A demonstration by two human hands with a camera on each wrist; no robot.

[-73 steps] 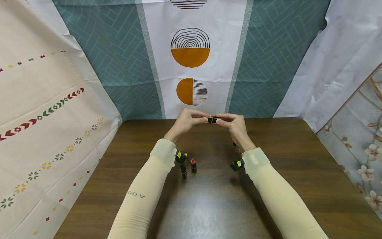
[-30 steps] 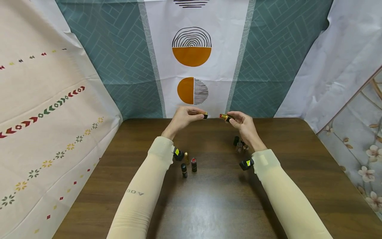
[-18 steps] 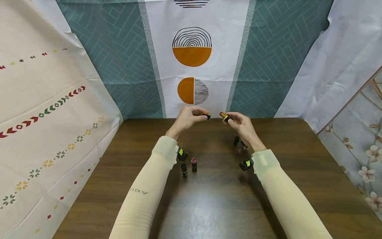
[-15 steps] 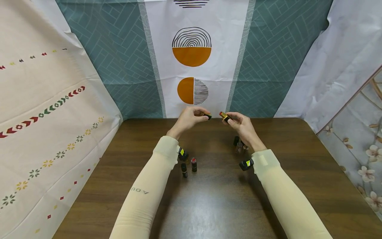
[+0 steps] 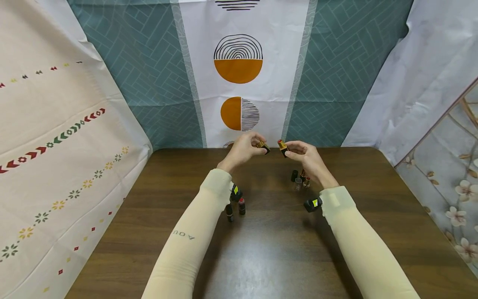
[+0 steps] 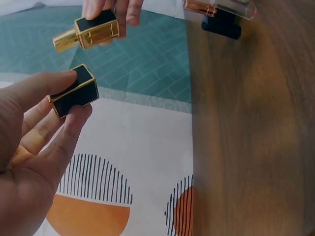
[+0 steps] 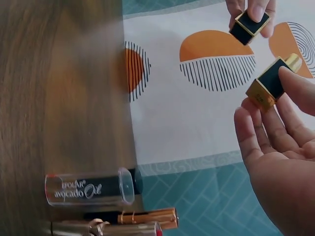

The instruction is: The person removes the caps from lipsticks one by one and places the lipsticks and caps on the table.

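In the head view my left hand [image 5: 242,151] pinches a lipstick cap [image 5: 264,148], black with gold edges, between thumb and fingers. Facing it, my right hand [image 5: 309,161] grips an uncapped lipstick [image 5: 282,148] by its black base, the gold tube and red tip pointing up and slightly left. A small gap separates cap and lipstick above the table's far edge. The left wrist view shows the square cap [image 6: 76,93] below the lipstick [image 6: 98,30]. From the right wrist, thumb and fingers hold the lipstick's black-and-gold base [image 7: 269,83].
Left of centre on the table [image 5: 276,249] stand a red-topped dark lipstick [image 5: 242,207] and a dark tube [image 5: 229,213]. Near my right forearm are a clear cap [image 5: 298,185], a black cap [image 5: 294,175] and a gold lipstick [image 5: 307,182]. A curtain hangs behind.
The lipstick and cap, joined between my hands at first, have come apart. Since then the lipstick has tilted more upright, and my left hand has moved right with the cap, which has turned.
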